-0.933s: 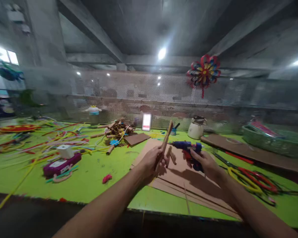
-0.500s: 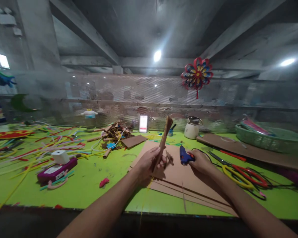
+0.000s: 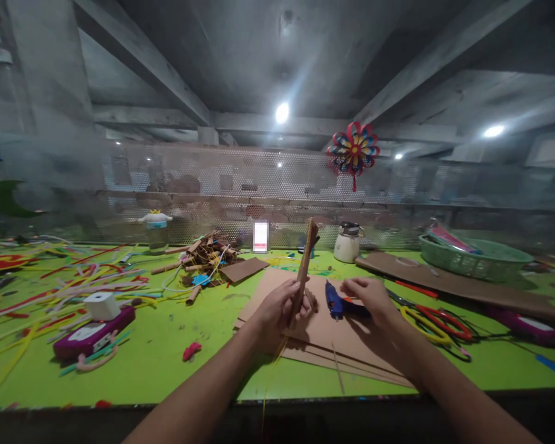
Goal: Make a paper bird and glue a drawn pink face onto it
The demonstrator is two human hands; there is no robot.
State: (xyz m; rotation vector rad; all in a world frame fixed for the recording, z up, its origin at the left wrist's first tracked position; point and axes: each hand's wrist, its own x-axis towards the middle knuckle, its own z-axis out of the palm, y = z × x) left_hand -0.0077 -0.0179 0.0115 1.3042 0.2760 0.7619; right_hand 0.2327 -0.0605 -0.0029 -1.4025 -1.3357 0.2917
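My left hand (image 3: 282, 308) is closed around an upright, slightly tilted piece of folded brown cardboard (image 3: 305, 259). A smaller brown cardboard scrap (image 3: 311, 300) shows close beside its fingers. On the flat cardboard sheets (image 3: 277, 283) lies a blue hot glue gun (image 3: 333, 302), its nozzle pointing away from me. Just right of the glue gun hovers my right hand (image 3: 370, 301), fingers loosely apart and holding nothing. A thin brown stick (image 3: 337, 368) rests across the front edge of the sheets.
Scissors with yellow and red handles (image 3: 430, 325) lie at right, before a green basket (image 3: 494, 262). A white jug (image 3: 347, 242) stands behind. Left are a purple power strip (image 3: 95, 333), colourful pipe cleaners (image 3: 92, 277) and a heap of cardboard rolls (image 3: 208, 253).
My right hand has let go of the glue gun, which now lies on the cardboard, and has lifted slightly away. My left hand keeps its grip. The view has turned a little right.
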